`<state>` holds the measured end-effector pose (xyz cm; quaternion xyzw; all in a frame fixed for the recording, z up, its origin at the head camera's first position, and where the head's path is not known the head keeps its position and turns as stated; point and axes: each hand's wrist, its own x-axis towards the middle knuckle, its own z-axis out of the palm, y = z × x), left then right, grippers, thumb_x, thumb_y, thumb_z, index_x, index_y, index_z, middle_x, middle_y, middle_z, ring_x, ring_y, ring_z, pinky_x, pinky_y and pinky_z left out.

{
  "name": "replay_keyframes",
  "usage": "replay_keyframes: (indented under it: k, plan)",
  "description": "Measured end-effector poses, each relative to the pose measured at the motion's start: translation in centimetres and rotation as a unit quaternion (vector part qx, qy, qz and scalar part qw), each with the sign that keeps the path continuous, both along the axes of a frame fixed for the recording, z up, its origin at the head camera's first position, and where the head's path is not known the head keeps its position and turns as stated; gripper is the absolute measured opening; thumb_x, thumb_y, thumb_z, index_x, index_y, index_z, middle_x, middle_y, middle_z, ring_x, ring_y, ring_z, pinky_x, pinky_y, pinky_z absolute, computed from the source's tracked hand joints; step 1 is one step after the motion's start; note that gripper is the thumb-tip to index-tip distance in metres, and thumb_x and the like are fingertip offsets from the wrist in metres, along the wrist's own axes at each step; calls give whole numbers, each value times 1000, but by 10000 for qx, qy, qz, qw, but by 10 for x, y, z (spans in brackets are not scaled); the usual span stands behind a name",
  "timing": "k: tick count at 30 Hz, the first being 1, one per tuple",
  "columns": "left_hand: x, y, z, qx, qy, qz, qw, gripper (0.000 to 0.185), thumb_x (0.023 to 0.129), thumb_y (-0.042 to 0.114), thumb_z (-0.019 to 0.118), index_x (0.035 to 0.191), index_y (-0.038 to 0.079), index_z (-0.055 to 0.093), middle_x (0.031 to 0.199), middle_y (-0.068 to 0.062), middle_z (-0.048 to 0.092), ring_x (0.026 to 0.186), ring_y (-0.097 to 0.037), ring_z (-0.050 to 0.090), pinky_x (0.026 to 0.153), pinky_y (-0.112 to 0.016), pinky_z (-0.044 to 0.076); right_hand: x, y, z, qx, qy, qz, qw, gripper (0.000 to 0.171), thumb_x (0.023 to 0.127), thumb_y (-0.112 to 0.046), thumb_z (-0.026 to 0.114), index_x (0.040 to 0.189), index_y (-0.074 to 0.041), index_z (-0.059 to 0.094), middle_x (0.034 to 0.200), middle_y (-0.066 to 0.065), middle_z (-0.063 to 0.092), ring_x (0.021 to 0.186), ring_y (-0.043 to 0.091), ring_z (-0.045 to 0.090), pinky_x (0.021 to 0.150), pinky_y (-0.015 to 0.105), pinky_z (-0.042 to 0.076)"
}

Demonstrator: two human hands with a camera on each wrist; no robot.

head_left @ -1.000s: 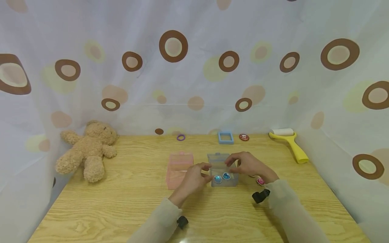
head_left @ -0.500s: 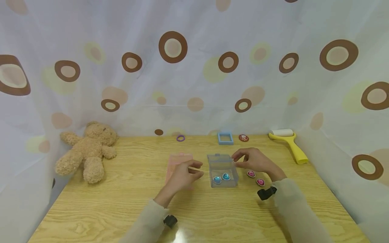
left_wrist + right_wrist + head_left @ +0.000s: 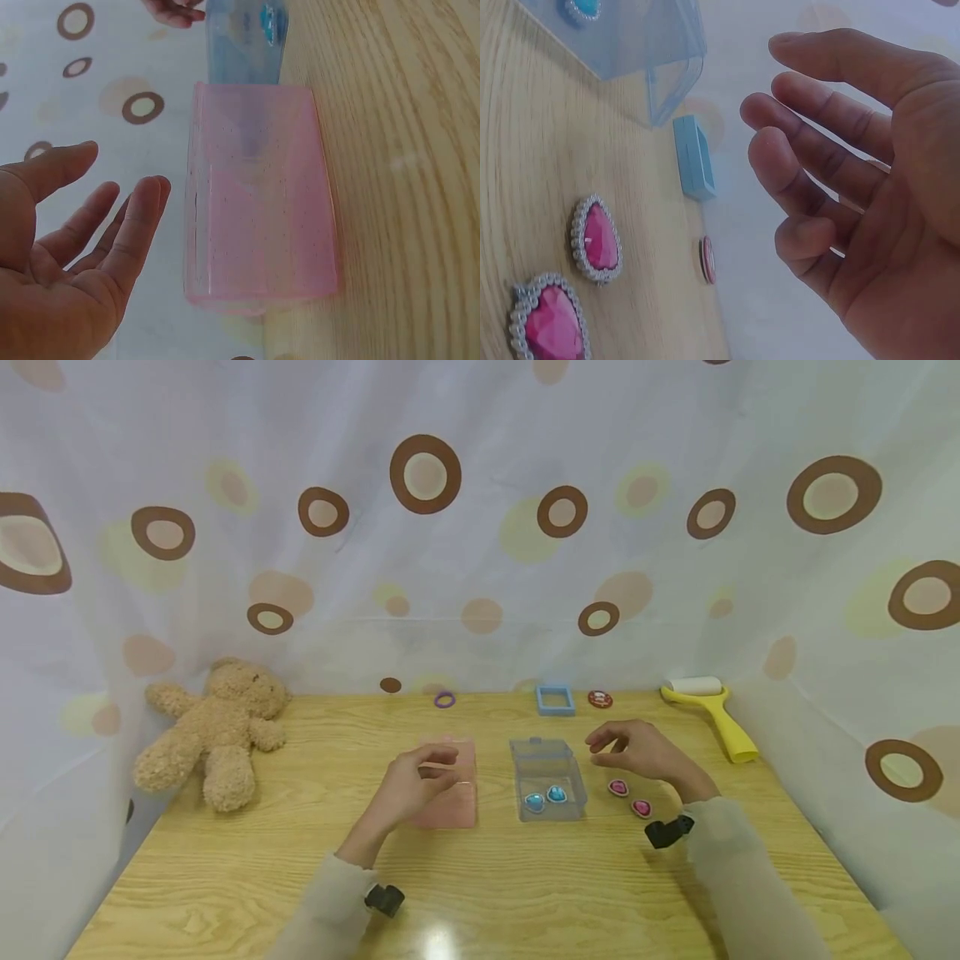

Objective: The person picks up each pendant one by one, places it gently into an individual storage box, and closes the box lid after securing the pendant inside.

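Note:
A clear lidded box (image 3: pixel 547 778) stands mid-table with two blue heart gems (image 3: pixel 545 797) inside; it also shows as a clear box (image 3: pixel 245 41) and a clear box (image 3: pixel 622 34) in the wrist views. My left hand (image 3: pixel 416 782) hovers above a pink box (image 3: pixel 447 784), fingers relaxed and holding nothing; the pink box (image 3: pixel 259 199) lies beside my left hand (image 3: pixel 90 232). My right hand (image 3: pixel 633 752) floats empty to the right of the clear box. Two pink heart gems (image 3: pixel 628 797) lie below it, seen close as pink gems (image 3: pixel 570 289) under my right hand (image 3: pixel 832 172).
A teddy bear (image 3: pixel 213 731) lies at the table's left. Along the back are a purple ring (image 3: pixel 445 699), a blue frame (image 3: pixel 556 700), a red badge (image 3: pixel 600 699) and a yellow lint roller (image 3: pixel 712 714). A spotted curtain encloses the table.
Both hands let go of the clear box and drew apart: the left went left over the pink box, the right went right and lifted off.

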<state>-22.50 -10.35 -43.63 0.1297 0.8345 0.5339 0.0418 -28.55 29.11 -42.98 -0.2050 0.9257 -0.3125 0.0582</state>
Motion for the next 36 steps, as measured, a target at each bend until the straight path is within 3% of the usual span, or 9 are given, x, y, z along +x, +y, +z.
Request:
replay_keyframes:
  k: [10, 21, 29, 36]
  plan:
    - [2, -33, 0, 402, -277, 350, 9982, 38, 95, 14, 69, 132, 13, 63, 135, -17, 61, 116, -31, 66, 94, -40, 58, 2, 13, -7, 16, 55, -168, 9998, 32, 92, -30, 72, 116, -8, 70, 103, 3, 72, 87, 14, 62, 74, 30, 52]
    - [-1, -52, -13, 427, -408, 597, 9965, 38, 95, 17, 69, 132, 10, 63, 135, -14, 61, 120, -31, 63, 101, -47, 53, 1, 22, -16, -50, -115, -321, 9994, 30, 92, -23, 73, 116, -5, 70, 101, 5, 72, 84, 15, 63, 70, 27, 51]
    - [-3, -59, -20, 310, -628, 371, 9969, 45, 96, 17, 67, 139, 7, 57, 142, -16, 55, 127, -35, 57, 103, -48, 51, 0, 29, -26, 164, -323, -404, 9985, 27, 92, -23, 73, 115, -9, 71, 101, 3, 71, 89, 15, 62, 78, 30, 51]
    - [-1, -61, -24, 298, -895, 22, 9955, 48, 98, 11, 64, 144, 7, 51, 147, -18, 48, 128, -35, 57, 105, -51, 50, 2, 38, -37, 159, -535, -370, 9978, 26, 93, -21, 71, 115, -10, 71, 103, 3, 71, 89, 15, 61, 77, 30, 51]
